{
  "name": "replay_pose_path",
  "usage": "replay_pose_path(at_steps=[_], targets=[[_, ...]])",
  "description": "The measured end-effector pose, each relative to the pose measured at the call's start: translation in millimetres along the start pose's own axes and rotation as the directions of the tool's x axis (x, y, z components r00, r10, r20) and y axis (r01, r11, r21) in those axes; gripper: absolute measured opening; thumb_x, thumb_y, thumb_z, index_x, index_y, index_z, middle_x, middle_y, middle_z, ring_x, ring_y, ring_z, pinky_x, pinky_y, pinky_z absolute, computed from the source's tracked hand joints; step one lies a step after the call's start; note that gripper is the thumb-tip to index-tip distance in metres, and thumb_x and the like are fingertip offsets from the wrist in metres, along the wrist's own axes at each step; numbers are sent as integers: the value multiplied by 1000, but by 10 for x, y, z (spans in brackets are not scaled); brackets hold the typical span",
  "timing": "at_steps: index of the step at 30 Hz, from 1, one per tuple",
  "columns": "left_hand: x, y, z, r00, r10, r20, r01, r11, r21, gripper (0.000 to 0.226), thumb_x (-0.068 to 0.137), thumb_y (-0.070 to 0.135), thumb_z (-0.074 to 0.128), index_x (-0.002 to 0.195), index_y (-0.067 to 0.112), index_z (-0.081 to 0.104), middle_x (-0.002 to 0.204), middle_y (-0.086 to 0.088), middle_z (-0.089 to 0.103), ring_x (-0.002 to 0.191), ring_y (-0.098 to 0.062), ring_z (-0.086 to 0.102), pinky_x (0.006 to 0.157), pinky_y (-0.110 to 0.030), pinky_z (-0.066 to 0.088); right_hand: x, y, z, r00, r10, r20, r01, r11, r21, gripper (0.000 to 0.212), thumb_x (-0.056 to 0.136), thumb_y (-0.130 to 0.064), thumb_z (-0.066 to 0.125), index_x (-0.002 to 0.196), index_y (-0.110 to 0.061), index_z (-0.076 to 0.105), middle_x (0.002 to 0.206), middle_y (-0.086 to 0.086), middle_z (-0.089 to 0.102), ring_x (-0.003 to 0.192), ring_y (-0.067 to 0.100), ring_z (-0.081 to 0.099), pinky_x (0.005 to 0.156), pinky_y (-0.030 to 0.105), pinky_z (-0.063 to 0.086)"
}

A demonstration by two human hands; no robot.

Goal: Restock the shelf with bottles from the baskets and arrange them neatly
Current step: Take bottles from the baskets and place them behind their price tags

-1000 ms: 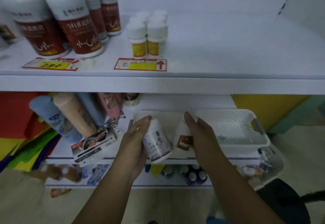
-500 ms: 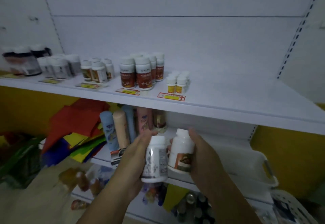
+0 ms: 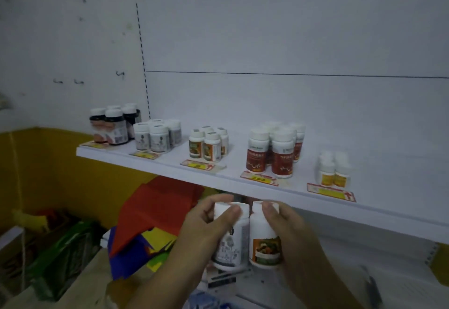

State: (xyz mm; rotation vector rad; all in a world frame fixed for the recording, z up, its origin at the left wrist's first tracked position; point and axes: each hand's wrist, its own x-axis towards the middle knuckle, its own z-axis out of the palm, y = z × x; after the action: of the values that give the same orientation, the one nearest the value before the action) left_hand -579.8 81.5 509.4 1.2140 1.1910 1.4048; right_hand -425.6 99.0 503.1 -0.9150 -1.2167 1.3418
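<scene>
Hands: left hand (image 3: 201,231) grips a grey-label bottle (image 3: 232,243) and right hand (image 3: 291,236) grips an orange-label bottle (image 3: 266,240). Both bottles are upright and touching, caps just under the shelf (image 3: 388,187) front edge.
Below shelf: coloured sheets (image 3: 158,211), toward its left end.
Shelf front: price tags (image 3: 330,192).
On shelf, left to right: dark jars (image 3: 111,126), grey-label cluster (image 3: 158,138), orange-label cluster (image 3: 209,146), red-label bottles (image 3: 274,153), small yellow-label bottles (image 3: 332,170).
Behind shelf: white back panel (image 3: 267,41).

White plastic bottle, grey label (image 3: 232,243): upright, gripped by left hand (image 3: 201,231). White plastic bottle, orange-green label (image 3: 266,240): upright, touching first, gripped by right hand (image 3: 294,233). Both below front edge of white shelf (image 3: 167,163), which carries five upright bottle groups.
</scene>
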Motion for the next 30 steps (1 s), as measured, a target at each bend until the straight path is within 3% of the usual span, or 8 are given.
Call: replay_pose_path(at_steps=[3,7,10,14,18,21,26,30], targets=[[277,137,-483,999,22,36,-21,1000,-14,50,55,41,72,100,21,67,81,1,75,80,-21,72,68,-36,59,301,-48,460,1000,-18,3,18,998,-55,18,86,-34,57,92,-22,68,88,1,74,82,18,71,70,38,58],[622,392,-1020,992,102,80,-105,994,37,45,55,34,72,96,16,66,76,6,75,71,-10,71,54,-18,53,645,-135,997,996,-88,-8,87,989,-117,18,89,-34,52,98,-24,65,90,-5,73,78,8,70,62,26,56],[929,626,-1296,979,177,102,-188,976,111,46,51,39,72,91,17,66,82,5,76,75,-11,71,57,-18,54,912,-306,1275,986,-163,17,163,971,-174,19,91,-34,50,103,-26,63,93,-7,72,78,4,69,56,16,53],[1394,931,-1487,955,268,129,-287,942,172,35,63,39,70,91,18,65,74,12,73,64,-2,67,51,-14,50,1330,-674,1466,963,-260,76,271,919,-285,16,87,-37,55,95,-27,65,86,-8,73,75,5,69,59,18,55],[1893,1238,-1613,935,332,126,-354,896,266,31,69,41,69,98,28,65,91,8,71,78,-8,70,66,-24,56,1849,-1136,1446,929,-348,126,366,809,-459,21,82,-42,59,94,-25,66,77,-15,71,66,-5,65,50,8,47],[2202,1397,-1710,926,373,60,-371,872,318,29,74,39,68,100,27,65,95,6,71,84,-11,68,71,-28,55,2299,-1412,1318,932,-345,109,335,711,-618,23,80,-42,64,94,-23,67,84,-10,69,71,2,64,48,10,43],[2594,1482,-1803,925,378,30,-359,848,390,27,78,33,68,103,25,64,98,4,71,84,-9,69,66,-23,52,3089,-1457,1222,965,-240,110,232,572,-787,28,76,-32,74,90,-10,68,94,6,67,87,19,63,72,32,53],[2851,1442,-1905,927,375,2,-343,845,410,25,79,30,68,102,23,65,97,4,71,82,-9,69,61,-19,53,3528,-1287,1226,985,-142,102,155,433,-888,35,73,-30,76,96,-5,66,95,8,64,79,17,57,58,25,44]])
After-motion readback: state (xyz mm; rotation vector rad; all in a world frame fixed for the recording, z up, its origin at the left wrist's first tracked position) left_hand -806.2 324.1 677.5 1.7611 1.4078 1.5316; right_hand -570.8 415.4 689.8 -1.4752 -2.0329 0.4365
